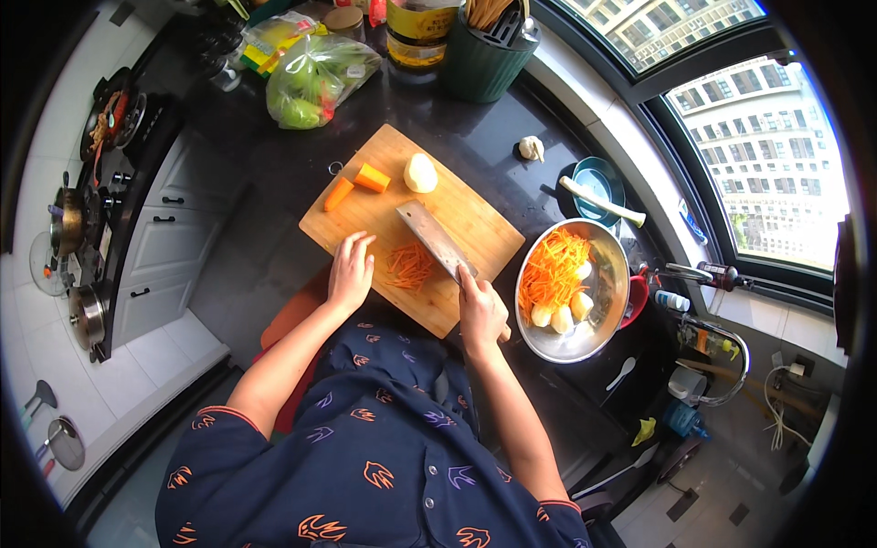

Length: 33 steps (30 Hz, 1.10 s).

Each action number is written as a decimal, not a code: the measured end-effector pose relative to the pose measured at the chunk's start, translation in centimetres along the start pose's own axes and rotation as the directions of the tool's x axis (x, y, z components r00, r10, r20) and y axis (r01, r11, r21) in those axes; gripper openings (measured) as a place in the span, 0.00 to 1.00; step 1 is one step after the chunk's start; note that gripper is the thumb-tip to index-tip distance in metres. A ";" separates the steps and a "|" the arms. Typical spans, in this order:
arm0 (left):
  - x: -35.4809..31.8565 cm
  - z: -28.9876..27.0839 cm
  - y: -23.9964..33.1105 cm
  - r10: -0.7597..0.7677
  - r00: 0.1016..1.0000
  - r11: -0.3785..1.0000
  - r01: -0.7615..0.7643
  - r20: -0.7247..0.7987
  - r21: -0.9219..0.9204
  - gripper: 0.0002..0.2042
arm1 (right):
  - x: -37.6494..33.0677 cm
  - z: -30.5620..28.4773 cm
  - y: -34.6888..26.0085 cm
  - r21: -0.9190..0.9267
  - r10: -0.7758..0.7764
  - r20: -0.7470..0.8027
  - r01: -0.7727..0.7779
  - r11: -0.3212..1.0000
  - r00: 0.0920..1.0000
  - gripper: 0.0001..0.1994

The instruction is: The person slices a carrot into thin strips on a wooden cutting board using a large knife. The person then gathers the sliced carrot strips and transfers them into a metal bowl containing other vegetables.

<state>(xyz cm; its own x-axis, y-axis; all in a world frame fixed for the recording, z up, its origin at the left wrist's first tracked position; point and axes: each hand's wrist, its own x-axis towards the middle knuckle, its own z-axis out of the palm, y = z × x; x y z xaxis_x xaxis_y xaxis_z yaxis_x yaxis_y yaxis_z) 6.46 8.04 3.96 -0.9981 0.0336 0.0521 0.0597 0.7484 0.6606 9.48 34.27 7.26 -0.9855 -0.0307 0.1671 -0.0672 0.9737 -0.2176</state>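
Note:
My right hand (pixel 479 313) grips the handle of a cleaver (pixel 438 239), whose broad blade lies slantwise over the wooden cutting board (pixel 484 219). A small pile of carrot shreds (pixel 408 266) rests on the board just left of the blade. My left hand (pixel 352 272) lies at the board's near left edge, fingers loosely stretched and holding nothing. Toward the board's far side are two carrot pieces (pixel 372 177) and a peeled, whitish round vegetable (pixel 421 173). To the right, a steel bowl (pixel 614 315) contains carrot shreds and several pale peeled pieces.
Behind the board are a plastic bag of green vegetables (pixel 315 78) and a dark green utensil holder (pixel 489 68). A garlic bulb (pixel 531 148) sits near a teal bowl (pixel 598 187) with a pale stalk-like thing across it. The faucet (pixel 731 365) is at right, the stove at left.

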 end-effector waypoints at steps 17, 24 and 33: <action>-0.3 2.2 0.8 0.067 0.998 0.998 -0.067 0.012 -0.012 0.30 | -8.6 -1.6 4.1 0.635 0.312 0.717 -0.769 0.075 0.623 0.08; -2.3 6.6 1.4 0.037 0.994 0.996 -0.028 -0.104 0.089 0.36 | -9.0 1.8 4.0 0.641 0.363 0.742 -0.755 -0.137 0.564 0.07; -0.7 9.0 2.9 0.043 0.981 0.976 -0.001 -0.190 0.216 0.36 | -6.6 3.6 0.7 0.573 0.092 0.817 -0.819 -0.018 0.569 0.08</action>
<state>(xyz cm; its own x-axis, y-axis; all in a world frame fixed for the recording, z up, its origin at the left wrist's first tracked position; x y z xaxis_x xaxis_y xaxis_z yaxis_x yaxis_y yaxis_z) 7.20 16.20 -0.92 -0.9733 -0.0602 0.2216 0.0559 0.8739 0.4829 15.37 34.36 2.57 -0.6948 -0.1121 -0.7104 0.7191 -0.1218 -0.6841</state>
